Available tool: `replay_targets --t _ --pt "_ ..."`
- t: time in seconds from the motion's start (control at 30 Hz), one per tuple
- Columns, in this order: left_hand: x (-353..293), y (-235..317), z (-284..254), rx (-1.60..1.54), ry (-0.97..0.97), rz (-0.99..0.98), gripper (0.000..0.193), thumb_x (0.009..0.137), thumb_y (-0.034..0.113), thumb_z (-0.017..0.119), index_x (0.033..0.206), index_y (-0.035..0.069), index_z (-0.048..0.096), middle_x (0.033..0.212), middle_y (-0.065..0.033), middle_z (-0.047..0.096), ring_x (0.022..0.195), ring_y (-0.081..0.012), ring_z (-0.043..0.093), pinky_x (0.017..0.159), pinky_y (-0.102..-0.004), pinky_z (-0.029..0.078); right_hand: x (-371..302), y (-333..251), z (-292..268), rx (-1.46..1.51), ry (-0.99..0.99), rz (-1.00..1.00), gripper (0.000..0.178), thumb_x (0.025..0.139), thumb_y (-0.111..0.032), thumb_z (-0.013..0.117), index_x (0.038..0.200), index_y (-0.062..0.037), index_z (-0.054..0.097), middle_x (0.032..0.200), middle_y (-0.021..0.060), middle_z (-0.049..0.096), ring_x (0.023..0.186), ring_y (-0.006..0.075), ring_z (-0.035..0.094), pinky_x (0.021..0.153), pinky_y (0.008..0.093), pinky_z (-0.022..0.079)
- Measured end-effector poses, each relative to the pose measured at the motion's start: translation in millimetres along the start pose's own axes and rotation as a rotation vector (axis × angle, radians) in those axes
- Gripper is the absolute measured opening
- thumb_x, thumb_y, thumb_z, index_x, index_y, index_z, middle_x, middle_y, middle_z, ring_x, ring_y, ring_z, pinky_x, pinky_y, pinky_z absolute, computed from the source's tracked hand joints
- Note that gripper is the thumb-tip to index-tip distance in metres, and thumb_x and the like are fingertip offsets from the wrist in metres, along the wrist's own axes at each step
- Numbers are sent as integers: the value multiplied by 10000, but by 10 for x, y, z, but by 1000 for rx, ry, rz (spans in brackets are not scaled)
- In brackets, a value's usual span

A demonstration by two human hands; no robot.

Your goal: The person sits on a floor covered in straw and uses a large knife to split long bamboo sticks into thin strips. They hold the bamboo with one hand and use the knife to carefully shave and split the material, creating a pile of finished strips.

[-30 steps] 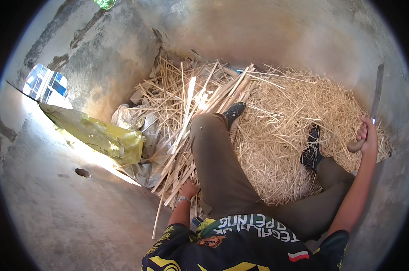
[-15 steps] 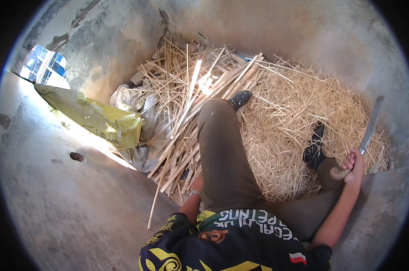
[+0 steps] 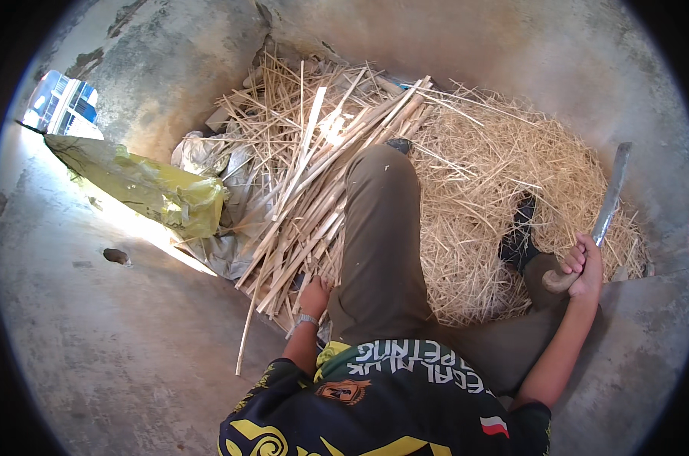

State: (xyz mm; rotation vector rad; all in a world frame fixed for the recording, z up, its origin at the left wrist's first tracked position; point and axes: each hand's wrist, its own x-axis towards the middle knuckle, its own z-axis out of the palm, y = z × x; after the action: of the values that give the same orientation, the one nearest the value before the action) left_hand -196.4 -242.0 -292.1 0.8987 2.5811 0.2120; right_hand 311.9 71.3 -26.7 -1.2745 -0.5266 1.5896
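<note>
In the head view, one person is seen from above, seated on a concrete floor (image 3: 93, 357) with both legs stretched forward into a heap of straw (image 3: 504, 190).

The right hand (image 3: 584, 266) is closed around the wooden handle of one long knife (image 3: 609, 199), whose flat grey blade is held up and tilted slightly away from the body, above the right edge of the straw. One blade only is seen.

The left hand (image 3: 314, 292) is lowered beside the left thigh, and its fingers are laid on the near ends of a bundle of split cane sticks (image 3: 322, 197). Whether any stick is actually gripped cannot be told, since the fingers are partly hidden among them. A single metal wristband (image 3: 305, 320) is worn on that wrist.

The sticks are too many to be counted; they are piled in a loose fan running from the left hand up toward the wall, just left of the left leg. One stray stick (image 3: 247, 334) is seen lying apart on the floor.

Two dark shoes are visible: one (image 3: 399, 144) at the far end of the left leg, one (image 3: 519, 235) half sunk in the straw. One yellow plastic bag (image 3: 150, 190) and one crumpled grey sheet (image 3: 223, 243) are found left of the sticks, touching each other.
</note>
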Motion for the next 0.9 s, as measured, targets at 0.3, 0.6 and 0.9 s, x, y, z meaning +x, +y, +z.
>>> replay_targets --t 0.3,0.6,0.9 --pt "53 -51 -83 60 34 -16 314 1022 387 489 1062 98 605 938 -230 706 890 -448 682 749 -570 519 -45 20 59 -87 12 -43 305 888 -231 702 731 -175 447 517 -73 356 386 56 328 384 248 296" --pt "221 -671 -101 77 94 34 429 916 453 611 1030 61 746 1024 -211 709 961 -422 668 862 -533 515 -31 19 123 -94 18 -34 313 900 -231 699 729 -180 442 512 -76 352 379 51 320 377 247 288" --pt "608 -683 -67 15 308 33 369 917 262 634 1235 80 586 1257 -184 579 1240 -372 506 1005 -588 387 61 79 50 -125 38 8 309 908 -238 703 734 -177 454 507 -80 350 372 46 321 371 234 292"
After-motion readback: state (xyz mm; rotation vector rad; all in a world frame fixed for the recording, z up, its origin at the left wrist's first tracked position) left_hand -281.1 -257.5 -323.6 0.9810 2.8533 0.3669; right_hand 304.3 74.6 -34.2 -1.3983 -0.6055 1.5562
